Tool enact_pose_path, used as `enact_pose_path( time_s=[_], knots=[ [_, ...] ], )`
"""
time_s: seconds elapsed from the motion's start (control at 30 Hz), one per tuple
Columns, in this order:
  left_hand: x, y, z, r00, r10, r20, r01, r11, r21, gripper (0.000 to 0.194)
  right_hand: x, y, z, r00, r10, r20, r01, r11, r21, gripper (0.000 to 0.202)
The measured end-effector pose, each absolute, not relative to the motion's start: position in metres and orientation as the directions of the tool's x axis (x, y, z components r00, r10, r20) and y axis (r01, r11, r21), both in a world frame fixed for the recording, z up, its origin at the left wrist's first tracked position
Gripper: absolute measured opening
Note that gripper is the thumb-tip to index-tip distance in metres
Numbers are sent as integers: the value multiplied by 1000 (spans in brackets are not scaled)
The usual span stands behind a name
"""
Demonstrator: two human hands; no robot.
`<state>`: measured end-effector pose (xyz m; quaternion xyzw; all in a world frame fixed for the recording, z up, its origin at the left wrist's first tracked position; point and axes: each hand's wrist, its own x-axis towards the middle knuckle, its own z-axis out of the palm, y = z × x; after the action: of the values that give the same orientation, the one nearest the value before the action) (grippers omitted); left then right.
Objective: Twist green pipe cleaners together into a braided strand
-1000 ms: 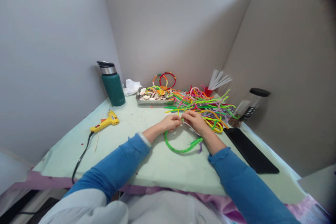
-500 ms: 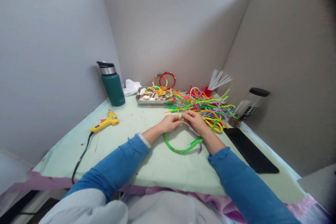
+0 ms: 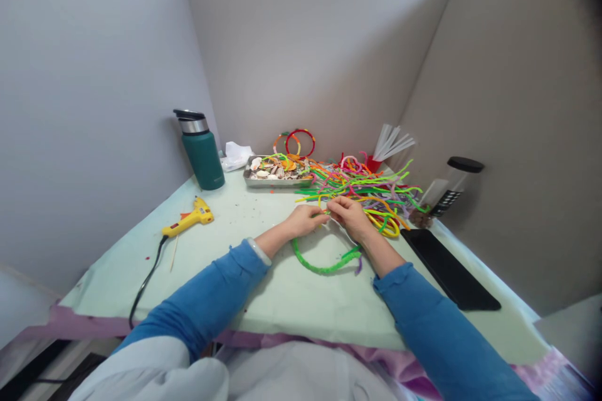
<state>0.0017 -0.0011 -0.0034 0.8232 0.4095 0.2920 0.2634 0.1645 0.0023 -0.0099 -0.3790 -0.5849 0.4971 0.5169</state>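
My left hand [image 3: 305,220] and my right hand [image 3: 347,216] meet over the middle of the table, fingertips pinched close together. Between them they grip the far side of a ring [image 3: 324,270] wrapped in green pipe cleaner. Its near half shows below my wrists; the upper part is mostly hidden by my fingers, with a pale bare stretch by my right hand. A short purple end [image 3: 359,265] sticks out at the ring's lower right. Just beyond my hands lies a heap of coloured pipe cleaners [image 3: 357,185].
Left on the table lie a yellow glue gun [image 3: 190,220] with a black cord and a green bottle [image 3: 203,156]. At the back stand a metal tray [image 3: 277,183] of shells and two wrapped rings [image 3: 314,143]. A black slab [image 3: 449,269] and a clear bottle [image 3: 454,185] are right.
Both hands stay at the far side of the ring. The right fingertips have shifted very slightly, and the ring has barely moved left.
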Motion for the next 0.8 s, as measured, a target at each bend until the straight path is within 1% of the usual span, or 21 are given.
enact_pose_path(
  time_s=[0.13,0.23,0.37,0.5,0.67,0.8],
  knots=[
    [1,-1,-3,496,843,209,497,-473,727,37,164,1,-7,-133,955,265,-114,251,-961,26],
    [1,-2,-1,496,845,202,474,-458,752,36,164,-1,-6,-148,949,280,-103,266,-958,29],
    [1,-4,1,505,829,238,422,-478,770,35,164,0,-8,-172,945,278,-59,271,-961,30],
    [1,-4,3,500,812,302,380,-519,766,33,164,0,-8,-160,956,246,-65,239,-969,30],
    [1,-4,4,439,827,352,340,-515,787,33,164,-1,-5,-176,953,245,-22,245,-969,32],
    [0,-5,6,388,849,358,357,-497,791,36,163,1,-8,-190,955,227,-27,226,-974,32]
  ],
)
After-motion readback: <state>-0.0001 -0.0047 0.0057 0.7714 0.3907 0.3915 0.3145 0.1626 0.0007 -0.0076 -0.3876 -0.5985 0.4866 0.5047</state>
